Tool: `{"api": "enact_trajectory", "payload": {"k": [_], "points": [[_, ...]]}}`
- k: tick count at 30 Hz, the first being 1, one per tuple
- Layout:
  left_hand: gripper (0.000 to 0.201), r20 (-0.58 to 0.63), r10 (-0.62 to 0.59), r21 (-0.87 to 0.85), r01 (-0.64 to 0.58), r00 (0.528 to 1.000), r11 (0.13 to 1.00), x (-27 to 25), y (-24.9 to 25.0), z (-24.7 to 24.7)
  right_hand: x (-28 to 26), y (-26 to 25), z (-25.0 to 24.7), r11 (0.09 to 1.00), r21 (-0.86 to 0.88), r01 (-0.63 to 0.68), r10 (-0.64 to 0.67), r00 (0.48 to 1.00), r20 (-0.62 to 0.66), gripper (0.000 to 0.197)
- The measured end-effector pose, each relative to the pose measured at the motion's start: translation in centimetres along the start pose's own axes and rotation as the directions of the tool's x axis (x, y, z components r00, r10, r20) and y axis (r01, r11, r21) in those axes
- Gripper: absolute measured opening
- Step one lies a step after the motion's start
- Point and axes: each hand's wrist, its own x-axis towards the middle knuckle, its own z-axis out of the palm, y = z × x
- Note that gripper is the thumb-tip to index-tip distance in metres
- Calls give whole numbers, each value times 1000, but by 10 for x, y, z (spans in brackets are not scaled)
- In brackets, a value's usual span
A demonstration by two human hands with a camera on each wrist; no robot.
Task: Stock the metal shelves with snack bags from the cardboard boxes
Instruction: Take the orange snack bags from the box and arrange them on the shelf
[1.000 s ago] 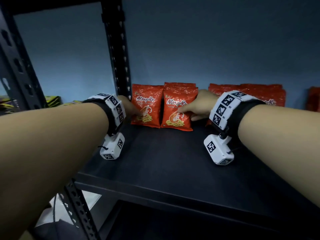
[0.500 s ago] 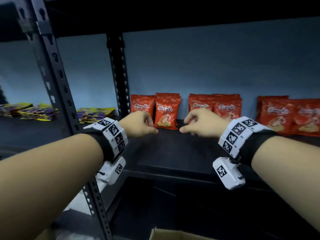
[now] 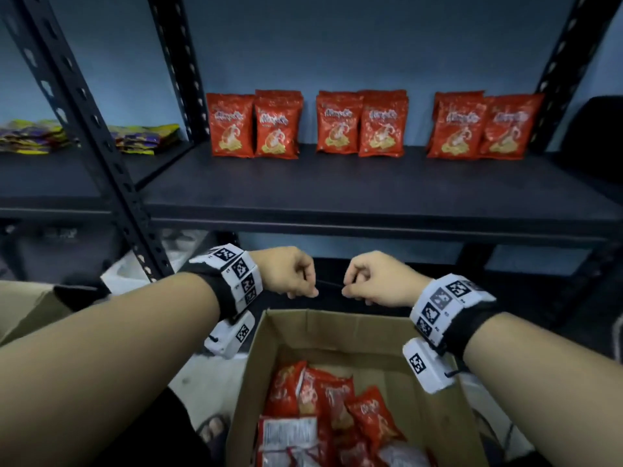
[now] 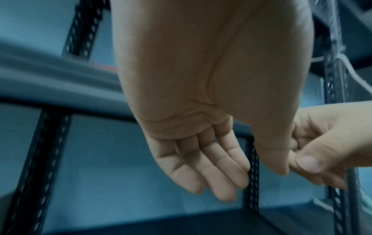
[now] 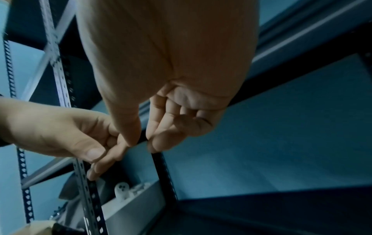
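Red snack bags point(image 3: 372, 124): three pairs standing upright along the back of the metal shelf point(image 3: 337, 197), against the blue wall. More red bags point(image 3: 323, 409) lie loose in the open cardboard box point(image 3: 435, 335) below the shelf's front edge.
Left hand point(image 3: 290, 273): has drawn back from the shelf since half a second ago and now hovers above the box; grip loosely curled, holding nothing.
Right hand point(image 3: 377, 278): likewise pulled back and lowered, just beside the left, thumb tips nearly meeting; grip loosely curled and, as far as the blurred wrist views allow, empty.
Purple-and-yellow packets point(image 3: 141, 138): flat stacks on the neighbouring shelf, left of the slotted upright point(image 3: 101, 146).
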Motion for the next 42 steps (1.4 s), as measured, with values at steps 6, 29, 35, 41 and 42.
{"api": "enact_trajectory", "payload": {"k": [6, 29, 35, 41, 42], "points": [[19, 73, -89, -12, 90, 993, 996, 31, -26, 75, 0, 73, 52, 983, -15, -182, 183, 978, 102, 22], [38, 486, -308, 27, 338, 818, 941, 96, -158, 283, -7, 272, 257, 752, -105, -651, 649, 705, 286, 110], [31, 539, -280, 58, 297, 794, 953, 100, -166, 291, -24, 283, 272, 723, -205, -660, 686, 647, 333, 131], [31, 403, -316, 41, 328, 859, 944, 95, -161, 284, -24, 264, 268, 666, -158, -729, 740, 621, 257, 122], [37, 379, -332, 36, 345, 864, 938, 94, -160, 282, -24, 262, 268, 668, -152, -728, 736, 618, 276, 125]]}}
